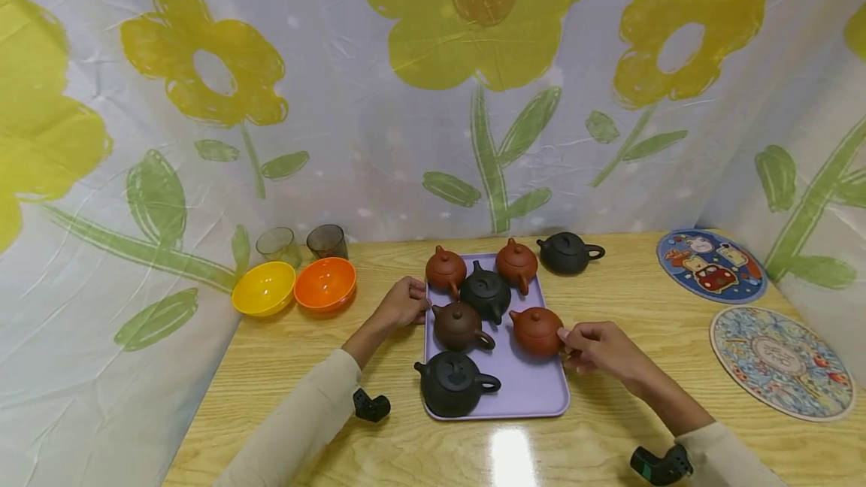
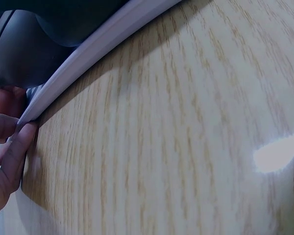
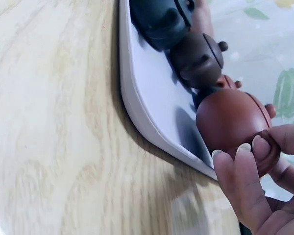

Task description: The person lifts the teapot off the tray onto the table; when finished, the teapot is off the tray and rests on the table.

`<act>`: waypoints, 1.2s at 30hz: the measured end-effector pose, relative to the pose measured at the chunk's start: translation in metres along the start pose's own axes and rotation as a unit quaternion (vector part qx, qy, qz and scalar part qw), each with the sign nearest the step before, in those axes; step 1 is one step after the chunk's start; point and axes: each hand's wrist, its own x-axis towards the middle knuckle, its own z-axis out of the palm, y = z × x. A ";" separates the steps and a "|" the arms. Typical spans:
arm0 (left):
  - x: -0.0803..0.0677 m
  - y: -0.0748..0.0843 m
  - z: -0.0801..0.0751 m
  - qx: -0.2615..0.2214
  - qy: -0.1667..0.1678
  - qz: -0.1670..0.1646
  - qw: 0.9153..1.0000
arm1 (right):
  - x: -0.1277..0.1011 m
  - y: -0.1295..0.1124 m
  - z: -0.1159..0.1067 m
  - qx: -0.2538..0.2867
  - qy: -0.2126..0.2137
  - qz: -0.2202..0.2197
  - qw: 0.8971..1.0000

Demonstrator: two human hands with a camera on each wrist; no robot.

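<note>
A lilac tray [image 1: 534, 389] lies on the wooden table and carries several small clay teapots. My left hand [image 1: 421, 305] grips the tray's left edge; in the left wrist view its fingers [image 2: 17, 147] pinch the tray rim [image 2: 93, 46] beneath a dark teapot [image 2: 24, 54]. My right hand [image 1: 565, 337] pinches the handle of a red-brown teapot [image 1: 536, 331] at the tray's right side. In the right wrist view my fingertips [image 3: 245, 161] curl onto that red-brown teapot [image 3: 228, 120], which stands on the tray [image 3: 142, 93].
One black teapot [image 1: 568, 252] stands off the tray behind it. A yellow bowl [image 1: 264, 288], an orange bowl [image 1: 325, 283] and two glasses [image 1: 277, 245] sit at the back left. Two round patterned mats [image 1: 712, 264] [image 1: 781, 361] lie at the right. A flowered curtain encloses the table.
</note>
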 end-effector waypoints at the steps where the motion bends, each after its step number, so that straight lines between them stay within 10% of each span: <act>1: 0.000 0.000 0.000 0.000 0.001 -0.001 1.000 | 0.000 0.000 -0.002 0.000 -0.002 -0.002 1.000; 36: 0.000 -0.001 0.000 -0.014 -0.002 0.008 1.000 | 0.019 -0.003 -0.073 -0.053 -0.096 -0.076 0.991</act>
